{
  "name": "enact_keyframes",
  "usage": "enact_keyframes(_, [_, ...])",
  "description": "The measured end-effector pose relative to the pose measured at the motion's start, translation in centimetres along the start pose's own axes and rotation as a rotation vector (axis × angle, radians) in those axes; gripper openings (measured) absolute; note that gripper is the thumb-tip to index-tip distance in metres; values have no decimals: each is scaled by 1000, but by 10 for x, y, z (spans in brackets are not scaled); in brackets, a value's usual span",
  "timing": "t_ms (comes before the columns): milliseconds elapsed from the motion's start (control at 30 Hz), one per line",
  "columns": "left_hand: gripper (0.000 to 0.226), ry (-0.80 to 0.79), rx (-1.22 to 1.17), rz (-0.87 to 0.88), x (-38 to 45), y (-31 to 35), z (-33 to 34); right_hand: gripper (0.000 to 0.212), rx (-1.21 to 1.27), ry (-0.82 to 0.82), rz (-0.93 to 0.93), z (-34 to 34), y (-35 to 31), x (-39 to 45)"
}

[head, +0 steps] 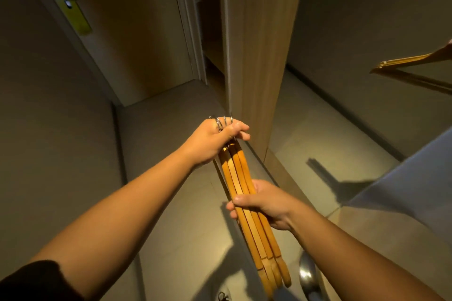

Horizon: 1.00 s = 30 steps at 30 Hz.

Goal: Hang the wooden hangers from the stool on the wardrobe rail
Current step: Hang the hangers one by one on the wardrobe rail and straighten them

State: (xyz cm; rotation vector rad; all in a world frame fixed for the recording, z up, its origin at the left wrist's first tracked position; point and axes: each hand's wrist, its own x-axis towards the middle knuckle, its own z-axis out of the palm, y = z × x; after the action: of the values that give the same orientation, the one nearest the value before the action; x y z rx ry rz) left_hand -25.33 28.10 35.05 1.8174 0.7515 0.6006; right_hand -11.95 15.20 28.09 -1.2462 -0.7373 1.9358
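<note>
A dim corridor is showing a tiled floor (176,203), a door (127,32) and the wardrobe (264,56) panel straight ahead. The left hand (212,142) is gripping the metal hooks (221,122) of the hangers (247,203), while the right hand (264,203) is clasping their arms lower down. Their long axis is pointing away toward the wardrobe, left hand nearer it; the rail is not showing.

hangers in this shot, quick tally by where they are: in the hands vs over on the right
Wooden hangers bundled in the left hand and right hand: 4
Hangers at the right edge: a stack, number unclear
Total countable: 4
</note>
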Motion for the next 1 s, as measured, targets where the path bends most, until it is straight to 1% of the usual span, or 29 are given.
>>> enact_keyframes(33, [26, -18, 36, 3, 9, -4, -18, 27, 9, 24, -7, 6, -8, 17])
enact_keyframes(100, [28, -45, 105, -1, 28, -12, -53, 24, -5, 43, -16, 16, -26, 50])
enact_keyframes(267, [31, -85, 177, -36, 73, -34, -134, 28, -40, 45, -10, 33, -73, 131])
enact_keyframes(400, [29, -84, 149, -66, 123, -57, -191, 28, -63, 57, -41, 36, -114, 202])
enact_keyframes(533, [27, -82, 102, -90, 190, -92, -253, 20, -68, 85, -76, 29, -165, 285])
enact_keyframes(667, [31, -10, 46, -98, 266, -112, -318, 15, -94, 72, -85, 16, -237, 367])
enact_keyframes(800, [28, 28, 24, -84, 337, -123, -386, 11, -144, 46, -109, 11, -312, 442])
enact_keyframes(867, [28, 39, 21, -77, 371, -130, -420, 14, -183, 32, -150, 10, -346, 477])
enact_keyframes(933, [30, 26, 37, -73, 404, -140, -452, 25, -204, -8, -175, 10, -376, 512])
enact_keyframes(1000, [31, -4, 53, -79, 438, -155, -482, 28, -217, 5, -177, 10, -403, 549])
